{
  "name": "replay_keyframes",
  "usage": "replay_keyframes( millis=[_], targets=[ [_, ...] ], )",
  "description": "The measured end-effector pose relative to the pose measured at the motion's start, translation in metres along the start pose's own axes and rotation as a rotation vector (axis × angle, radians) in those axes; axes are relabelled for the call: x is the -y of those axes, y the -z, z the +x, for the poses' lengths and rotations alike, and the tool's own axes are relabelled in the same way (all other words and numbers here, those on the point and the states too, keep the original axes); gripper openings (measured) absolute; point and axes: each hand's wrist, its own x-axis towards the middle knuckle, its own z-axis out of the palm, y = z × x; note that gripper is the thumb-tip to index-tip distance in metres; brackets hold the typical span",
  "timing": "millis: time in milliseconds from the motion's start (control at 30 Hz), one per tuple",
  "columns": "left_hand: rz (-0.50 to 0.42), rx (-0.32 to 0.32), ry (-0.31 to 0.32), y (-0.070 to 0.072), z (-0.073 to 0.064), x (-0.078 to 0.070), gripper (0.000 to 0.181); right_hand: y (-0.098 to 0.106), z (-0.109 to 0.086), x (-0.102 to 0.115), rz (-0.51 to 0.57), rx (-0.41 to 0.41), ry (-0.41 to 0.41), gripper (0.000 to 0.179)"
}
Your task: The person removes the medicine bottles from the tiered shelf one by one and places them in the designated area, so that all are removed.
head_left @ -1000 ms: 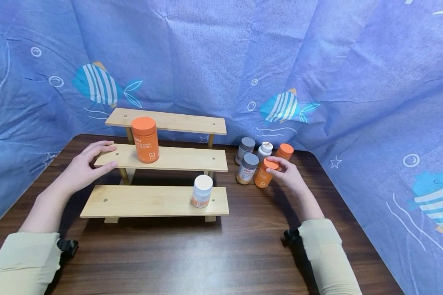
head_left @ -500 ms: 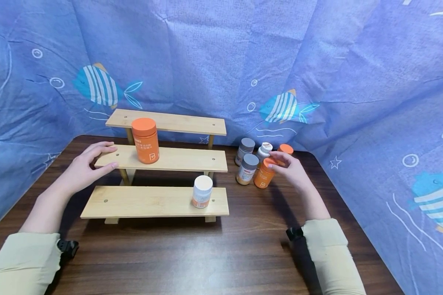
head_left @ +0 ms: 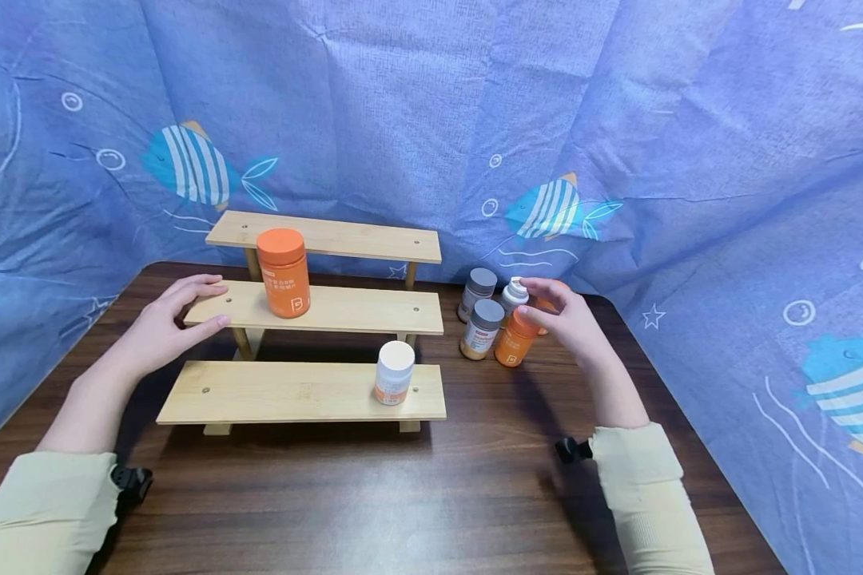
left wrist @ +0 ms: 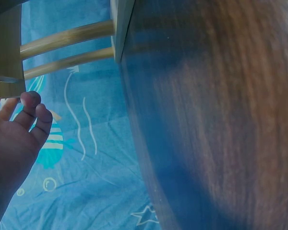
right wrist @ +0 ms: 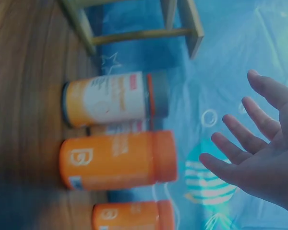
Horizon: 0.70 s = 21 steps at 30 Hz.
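Note:
My left hand [head_left: 165, 323] grips the left end of the middle board of a three-tier wooden rack [head_left: 359, 310], thumb in front and fingers behind. My right hand [head_left: 564, 319] hovers over a cluster of bottles with its fingers spread, holding nothing. Its fingertips are close to the cap of a white bottle [head_left: 515, 297]. Below the thumb is an orange bottle [head_left: 515, 345]; a second orange bottle [right wrist: 129, 215] is mostly hidden behind the hand in the head view. Two grey-capped bottles [head_left: 480, 337] stand just left of these.
A large orange bottle [head_left: 284, 275] stands on the middle board, left of centre. On the lowest board, near its right end, is a small white bottle [head_left: 394, 375]. The dark wooden table [head_left: 431, 495] meets a blue fish-print cloth [head_left: 403, 120] behind and at the sides.
My right hand has left the front orange bottle's cap and moved slightly back and up, toward the white bottle, its fingers spreading. The left hand stays on the rack.

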Motion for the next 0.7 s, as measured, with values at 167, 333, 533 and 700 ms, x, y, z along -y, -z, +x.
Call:
replay_keyframes(
  millis=[167,333,533,700],
  targets=[
    [0.007,0.006,0.006,0.000,0.000,-0.001,0.050,-0.004,0.001,0.017,0.022,0.014,0.031,0.052],
    [0.011,0.002,-0.001,0.001,0.001,0.000,0.049,-0.010,0.000,0.036,0.069,0.025,0.073,0.053],
    [0.008,0.005,0.000,0.001,0.001,0.000,0.049,-0.018,0.002,0.058,0.141,0.050,0.135,0.051],
    [0.012,0.013,0.011,0.001,0.000,0.000,0.050,-0.026,0.006,0.078,0.143,0.066,0.158,0.050]
  ],
)
